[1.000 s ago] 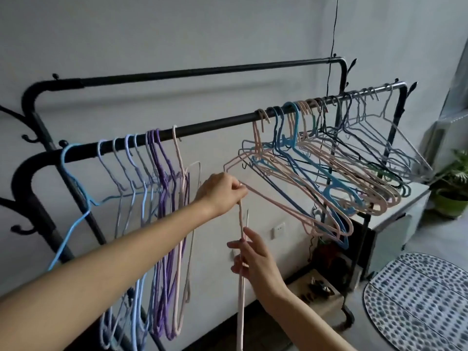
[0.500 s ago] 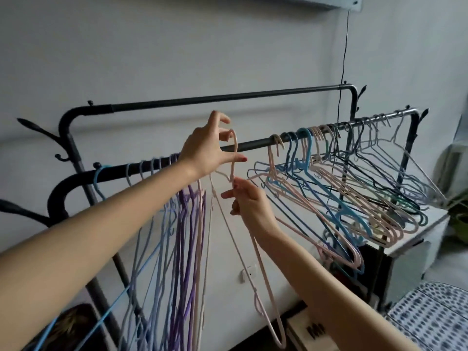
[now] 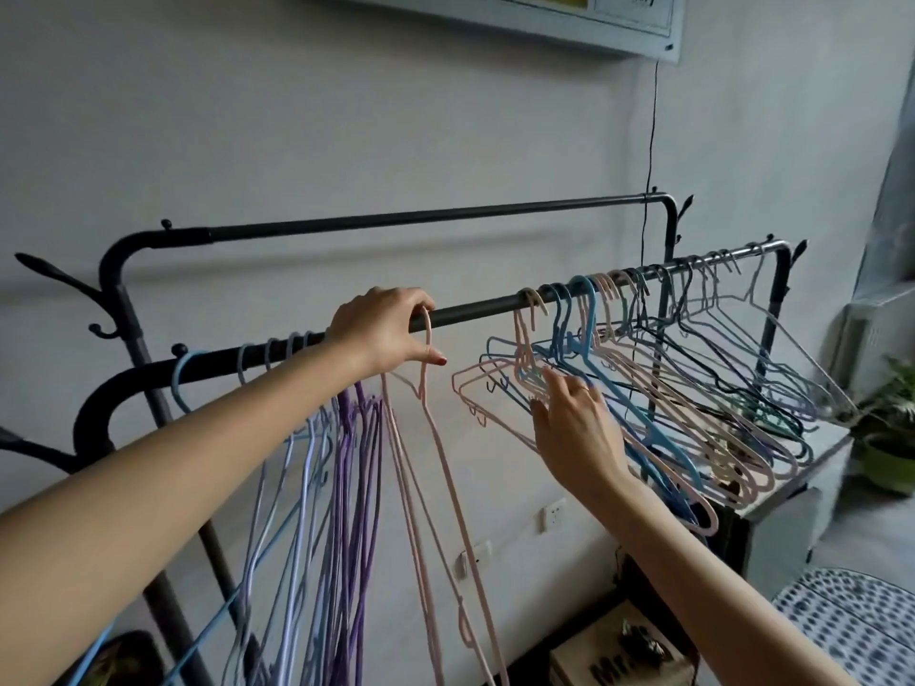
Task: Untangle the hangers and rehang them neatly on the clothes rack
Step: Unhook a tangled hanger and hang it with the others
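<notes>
My left hand [image 3: 383, 331] grips the hook of a pink hanger [image 3: 438, 453] at the front bar [image 3: 475, 307] of the black clothes rack. The hook sits over the bar and the hanger hangs straight down. Left of it hang neat blue, lilac and purple hangers [image 3: 346, 467]. My right hand [image 3: 574, 428] reaches with spread fingers into the tangled bunch of pink and blue hangers [image 3: 658, 398] on the right half of the bar, touching the nearest pink ones.
The rack's rear bar [image 3: 396, 220] is bare. A black cord [image 3: 651, 165] drops down the wall to the rack. A grey cabinet [image 3: 787, 492], a potted plant [image 3: 891, 438], a cardboard box [image 3: 624, 651] and a patterned mat [image 3: 856, 626] are at the right.
My left hand lifted the pink hanger from chest height and set its hook on the front bar. My right hand let go of the hanger's body and moved right into the tangled bunch.
</notes>
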